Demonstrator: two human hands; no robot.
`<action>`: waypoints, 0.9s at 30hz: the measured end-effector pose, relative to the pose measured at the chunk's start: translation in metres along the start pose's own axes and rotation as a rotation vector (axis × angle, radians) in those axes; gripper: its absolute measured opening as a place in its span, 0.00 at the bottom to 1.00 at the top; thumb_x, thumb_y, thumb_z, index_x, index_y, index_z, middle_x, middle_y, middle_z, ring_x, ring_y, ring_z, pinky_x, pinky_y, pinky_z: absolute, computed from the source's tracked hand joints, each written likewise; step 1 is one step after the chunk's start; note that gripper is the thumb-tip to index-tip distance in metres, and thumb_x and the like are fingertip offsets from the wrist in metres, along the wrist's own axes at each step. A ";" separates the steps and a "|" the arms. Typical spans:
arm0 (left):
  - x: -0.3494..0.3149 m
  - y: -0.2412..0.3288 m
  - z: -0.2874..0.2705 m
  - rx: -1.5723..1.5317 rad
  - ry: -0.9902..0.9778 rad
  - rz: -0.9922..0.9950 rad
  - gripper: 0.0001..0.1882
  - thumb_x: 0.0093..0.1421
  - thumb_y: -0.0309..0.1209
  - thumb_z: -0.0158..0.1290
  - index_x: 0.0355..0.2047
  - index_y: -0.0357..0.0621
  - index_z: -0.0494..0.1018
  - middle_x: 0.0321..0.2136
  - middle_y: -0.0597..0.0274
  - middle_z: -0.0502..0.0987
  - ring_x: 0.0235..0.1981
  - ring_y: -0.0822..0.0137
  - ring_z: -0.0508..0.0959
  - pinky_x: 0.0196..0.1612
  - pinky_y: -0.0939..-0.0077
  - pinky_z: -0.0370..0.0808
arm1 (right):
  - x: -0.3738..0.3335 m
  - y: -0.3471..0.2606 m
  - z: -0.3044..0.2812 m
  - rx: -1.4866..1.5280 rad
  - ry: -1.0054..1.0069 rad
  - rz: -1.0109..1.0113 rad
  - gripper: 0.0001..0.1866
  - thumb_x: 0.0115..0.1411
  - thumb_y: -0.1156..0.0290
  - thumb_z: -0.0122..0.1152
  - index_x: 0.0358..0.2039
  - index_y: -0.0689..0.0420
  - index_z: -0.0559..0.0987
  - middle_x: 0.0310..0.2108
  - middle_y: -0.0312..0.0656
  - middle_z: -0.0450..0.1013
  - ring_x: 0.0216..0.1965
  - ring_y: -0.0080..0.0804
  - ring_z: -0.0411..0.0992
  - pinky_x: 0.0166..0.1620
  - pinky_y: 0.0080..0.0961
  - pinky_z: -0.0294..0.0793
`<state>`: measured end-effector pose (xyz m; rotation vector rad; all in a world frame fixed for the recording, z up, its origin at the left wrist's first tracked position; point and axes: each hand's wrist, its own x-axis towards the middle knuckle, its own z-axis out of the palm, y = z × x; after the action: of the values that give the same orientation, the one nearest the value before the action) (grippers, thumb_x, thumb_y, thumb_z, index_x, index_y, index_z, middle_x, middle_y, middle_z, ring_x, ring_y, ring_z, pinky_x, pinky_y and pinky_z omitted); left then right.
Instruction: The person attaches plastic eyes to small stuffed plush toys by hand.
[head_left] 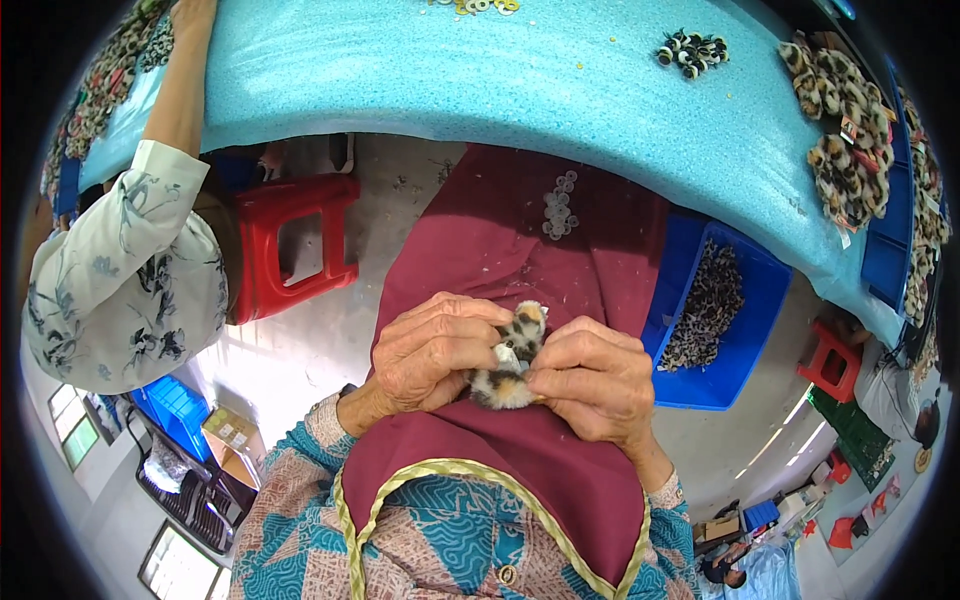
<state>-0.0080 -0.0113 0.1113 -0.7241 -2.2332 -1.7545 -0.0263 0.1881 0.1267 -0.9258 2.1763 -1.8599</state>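
Above my lap, both hands are closed on a small spotted plush piece [515, 345] in cream, black and tan fur. My left hand [435, 348] pinches its left side, and my right hand [592, 375] grips its right side. A white patch shows between the fingers at its middle; I cannot make out what it is. Some of the piece is hidden by my fingers. Beyond my hands, several clear round discs [560, 207] lie on my maroon apron [450, 240].
A blue bin [735, 375] with spotted pieces stands right of my lap. The turquoise-covered table [450, 80] ahead bears black-and-white parts [691, 53], yellowish rings [475, 6] and heaped plush pieces [848, 135]. At left are a red stool [297, 245] and a co-worker's sleeve [135, 235].
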 end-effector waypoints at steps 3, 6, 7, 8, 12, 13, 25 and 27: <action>-0.009 -0.004 0.009 -0.093 0.107 -0.099 0.10 0.41 0.15 0.54 0.27 0.37 0.71 0.24 0.56 0.75 0.29 0.62 0.79 0.29 0.76 0.73 | 0.000 -0.006 0.001 -0.039 0.009 0.032 0.09 0.35 0.78 0.67 0.22 0.60 0.79 0.23 0.41 0.73 0.24 0.33 0.72 0.27 0.24 0.72; -0.022 -0.006 0.011 -0.358 0.121 -0.445 0.06 0.46 0.18 0.55 0.26 0.37 0.71 0.24 0.57 0.76 0.27 0.69 0.77 0.27 0.81 0.71 | -0.004 -0.007 0.003 0.066 0.009 0.227 0.10 0.39 0.80 0.66 0.26 0.60 0.79 0.24 0.41 0.72 0.25 0.32 0.72 0.27 0.24 0.71; -0.027 -0.008 0.012 -0.362 0.123 -0.437 0.06 0.46 0.18 0.55 0.26 0.37 0.71 0.24 0.57 0.76 0.27 0.69 0.77 0.27 0.81 0.71 | -0.005 -0.004 0.004 0.059 0.008 0.224 0.10 0.39 0.80 0.66 0.26 0.60 0.79 0.24 0.41 0.72 0.25 0.32 0.72 0.27 0.24 0.71; -0.032 -0.011 0.012 -0.366 0.131 -0.515 0.05 0.47 0.20 0.56 0.26 0.36 0.72 0.24 0.58 0.76 0.26 0.71 0.76 0.26 0.82 0.71 | -0.009 0.000 0.008 0.221 -0.035 0.319 0.10 0.40 0.80 0.66 0.27 0.60 0.79 0.24 0.41 0.73 0.25 0.31 0.73 0.27 0.23 0.71; -0.033 -0.019 0.011 -0.367 0.059 -0.586 0.05 0.47 0.23 0.57 0.25 0.35 0.73 0.24 0.59 0.75 0.23 0.73 0.74 0.26 0.83 0.70 | -0.022 0.037 -0.001 0.601 -0.235 0.470 0.07 0.47 0.80 0.61 0.29 0.63 0.79 0.25 0.42 0.75 0.24 0.27 0.74 0.28 0.20 0.72; -0.029 -0.018 0.010 -0.341 -0.018 -0.514 0.06 0.46 0.22 0.57 0.25 0.35 0.73 0.24 0.59 0.75 0.24 0.73 0.74 0.27 0.82 0.70 | -0.020 0.047 -0.009 0.748 -0.350 0.636 0.06 0.49 0.80 0.59 0.30 0.64 0.79 0.26 0.42 0.76 0.23 0.26 0.74 0.29 0.21 0.73; -0.029 -0.017 0.005 -0.424 -0.093 -0.405 0.05 0.49 0.20 0.56 0.27 0.33 0.73 0.27 0.52 0.76 0.29 0.65 0.78 0.33 0.76 0.75 | 0.030 0.230 -0.023 -1.028 0.054 0.265 0.11 0.43 0.77 0.59 0.30 0.51 0.78 0.31 0.46 0.73 0.38 0.48 0.71 0.43 0.42 0.68; -0.028 -0.016 0.005 -0.426 -0.069 -0.404 0.05 0.49 0.20 0.56 0.27 0.32 0.73 0.27 0.52 0.76 0.29 0.65 0.78 0.32 0.75 0.75 | 0.032 0.232 -0.023 -1.069 0.044 0.198 0.11 0.44 0.76 0.58 0.31 0.51 0.78 0.31 0.48 0.73 0.38 0.49 0.70 0.42 0.42 0.68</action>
<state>0.0087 -0.0160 0.0834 -0.4239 -2.1837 -2.4808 -0.1469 0.2026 -0.0747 -0.7033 3.1340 -0.5242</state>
